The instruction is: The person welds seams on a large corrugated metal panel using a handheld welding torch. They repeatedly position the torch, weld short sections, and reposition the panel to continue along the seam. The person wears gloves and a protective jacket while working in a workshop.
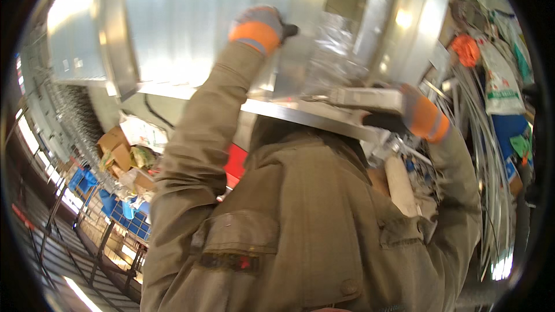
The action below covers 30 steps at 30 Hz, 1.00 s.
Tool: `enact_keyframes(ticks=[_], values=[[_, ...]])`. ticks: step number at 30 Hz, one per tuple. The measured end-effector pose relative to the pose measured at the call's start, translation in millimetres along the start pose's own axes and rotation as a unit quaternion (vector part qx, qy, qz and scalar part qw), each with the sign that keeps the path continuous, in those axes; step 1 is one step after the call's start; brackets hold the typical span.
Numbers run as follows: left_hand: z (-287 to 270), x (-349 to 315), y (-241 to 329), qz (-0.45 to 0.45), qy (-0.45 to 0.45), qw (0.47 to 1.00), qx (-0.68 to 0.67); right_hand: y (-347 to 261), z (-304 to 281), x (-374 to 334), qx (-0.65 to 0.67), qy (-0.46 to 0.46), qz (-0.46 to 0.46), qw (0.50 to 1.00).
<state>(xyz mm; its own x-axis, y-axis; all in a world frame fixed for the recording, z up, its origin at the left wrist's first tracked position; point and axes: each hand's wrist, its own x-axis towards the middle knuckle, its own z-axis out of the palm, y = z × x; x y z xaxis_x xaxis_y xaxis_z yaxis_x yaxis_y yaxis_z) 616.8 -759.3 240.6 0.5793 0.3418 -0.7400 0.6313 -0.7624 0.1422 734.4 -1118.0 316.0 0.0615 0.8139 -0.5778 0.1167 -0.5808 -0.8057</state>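
the worker's two hands are well apart. the left hand (257,29) is on the shiny metal sheet (185,34), in front of the jacket (312,214); from here i can't tell whether it grips or just presses. the right hand (419,112) looks closed around the end of a pale block (370,98), beside some crinkled plastic (332,60). i'd steady the sheet with the left, guide the block slowly, and mind the near edge (300,117), which could cut.
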Motion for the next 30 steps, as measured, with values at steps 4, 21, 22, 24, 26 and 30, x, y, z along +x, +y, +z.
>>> enact_keyframes(ticks=[4, 21, 22, 24, 26, 30], values=[[-10, -28, -45, -0.098, 0.105, 0.984, -0.103, -40, 2, -35, 0.016, 0.045, 0.006, 0.999], [-44, -60, -382, -0.277, 0.464, 0.832, 0.125, -135, 151, -71, -0.033, 0.311, -0.065, 0.948], [-41, -62, -379, -0.255, 0.473, 0.835, 0.12, -135, 155, -69, -0.037, 0.311, -0.072, 0.947], [-38, -69, -371, -0.19, 0.509, 0.834, 0.092, -137, 165, -63, -0.048, 0.314, -0.071, 0.946], [-37, -73, -364, -0.188, 0.47, 0.858, 0.087, -137, 172, -60, -0.063, 0.307, -0.078, 0.946], [-42, -69, -367, -0.142, 0.53, 0.836, -0.016, -138, 182, -51, -0.106, 0.324, -0.1, 0.935]])
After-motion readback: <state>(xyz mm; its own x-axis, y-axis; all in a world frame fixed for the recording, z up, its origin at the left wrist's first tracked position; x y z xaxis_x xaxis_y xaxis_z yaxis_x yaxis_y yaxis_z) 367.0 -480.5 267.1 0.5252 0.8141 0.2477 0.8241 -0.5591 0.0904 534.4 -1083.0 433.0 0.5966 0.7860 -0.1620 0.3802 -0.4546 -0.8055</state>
